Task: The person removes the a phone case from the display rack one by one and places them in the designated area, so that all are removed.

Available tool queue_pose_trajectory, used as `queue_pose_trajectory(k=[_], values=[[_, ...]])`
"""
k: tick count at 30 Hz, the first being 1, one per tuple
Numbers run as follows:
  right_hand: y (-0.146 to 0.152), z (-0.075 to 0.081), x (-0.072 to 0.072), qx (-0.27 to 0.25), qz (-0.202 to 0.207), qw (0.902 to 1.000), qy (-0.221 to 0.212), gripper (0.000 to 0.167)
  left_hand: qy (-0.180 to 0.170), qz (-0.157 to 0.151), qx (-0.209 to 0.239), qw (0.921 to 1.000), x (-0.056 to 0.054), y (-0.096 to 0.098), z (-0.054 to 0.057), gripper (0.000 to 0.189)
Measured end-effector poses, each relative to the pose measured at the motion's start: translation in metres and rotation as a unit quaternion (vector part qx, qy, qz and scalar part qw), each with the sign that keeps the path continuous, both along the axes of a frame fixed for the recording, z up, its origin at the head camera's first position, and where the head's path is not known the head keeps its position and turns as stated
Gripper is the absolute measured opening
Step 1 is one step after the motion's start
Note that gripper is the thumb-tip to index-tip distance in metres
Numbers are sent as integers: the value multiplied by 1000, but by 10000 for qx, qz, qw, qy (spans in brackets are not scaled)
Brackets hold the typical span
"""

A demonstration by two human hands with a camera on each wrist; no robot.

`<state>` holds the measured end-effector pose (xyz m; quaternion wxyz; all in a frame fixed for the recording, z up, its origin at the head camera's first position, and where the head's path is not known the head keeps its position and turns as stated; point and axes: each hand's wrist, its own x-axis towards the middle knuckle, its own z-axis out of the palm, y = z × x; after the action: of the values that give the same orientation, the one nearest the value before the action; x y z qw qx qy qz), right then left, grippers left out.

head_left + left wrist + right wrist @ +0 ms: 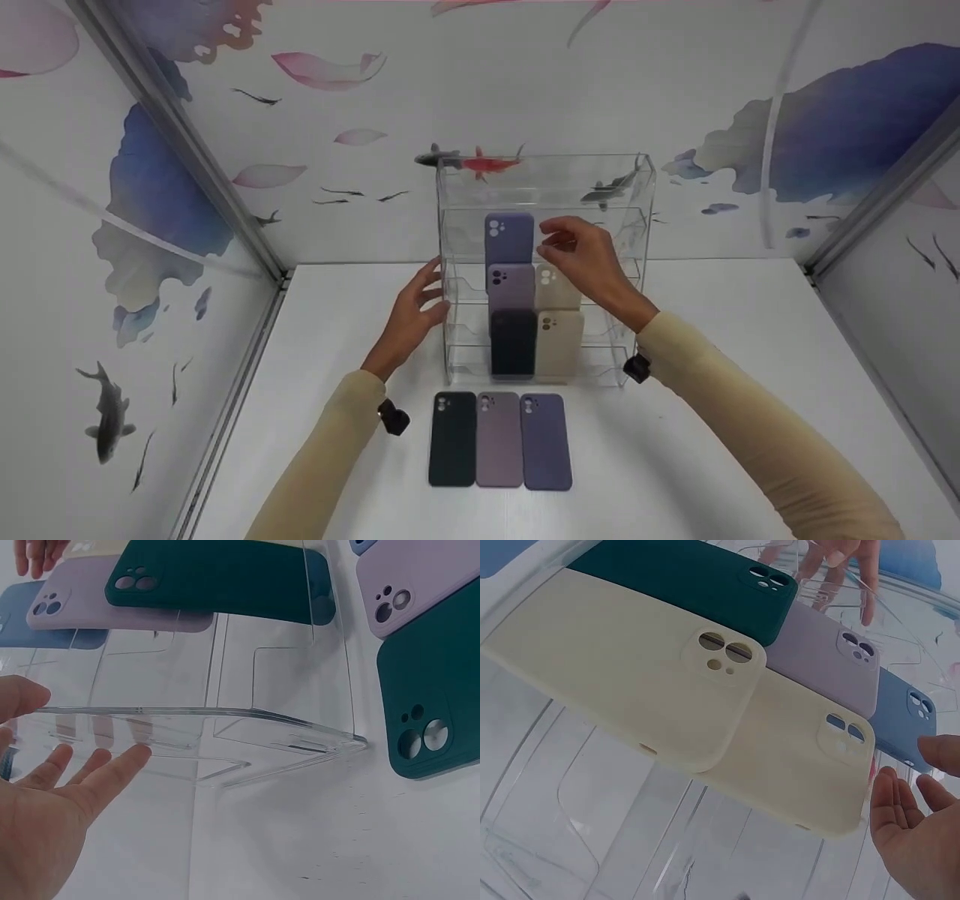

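Note:
A clear acrylic tiered stand (607, 367) holds phone cases: a dark green case (514, 345) and a cream case (561, 349) on the front tier. Behind them are a lilac case (511, 289) and a second cream case (795, 742), with a blue-purple case (510, 240) higher up. My right hand (581, 251) is just right of the blue-purple case, its fingers loosely bent around nothing. At the stand's left side panel is my left hand (412, 311), fingers spread and fairly straight; its thumb lies by the panel's edge in the left wrist view.
On the white table before the stand lie a dark green case (452, 439), a lilac case (499, 440) and a blue-purple case (547, 442), side by side. White walls with painted fish and petals enclose the table at the back and sides.

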<state>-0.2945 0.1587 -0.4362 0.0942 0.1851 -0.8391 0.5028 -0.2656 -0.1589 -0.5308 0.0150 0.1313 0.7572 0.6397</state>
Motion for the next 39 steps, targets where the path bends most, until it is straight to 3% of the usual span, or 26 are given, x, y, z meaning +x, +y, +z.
queue_pose_trajectory(k=[19,28,39], values=[[-14,2,-12,127,-84,9996,250,35,393,93,-320,9987,-3,7,1,89],[-19,-1,-11,-61,-227,9989,395,21,261,129,-274,9992,0,6,2,90],[-21,-4,-8,-61,-279,9981,552,18,229,175,-303,9991,1,3,-1,91]])
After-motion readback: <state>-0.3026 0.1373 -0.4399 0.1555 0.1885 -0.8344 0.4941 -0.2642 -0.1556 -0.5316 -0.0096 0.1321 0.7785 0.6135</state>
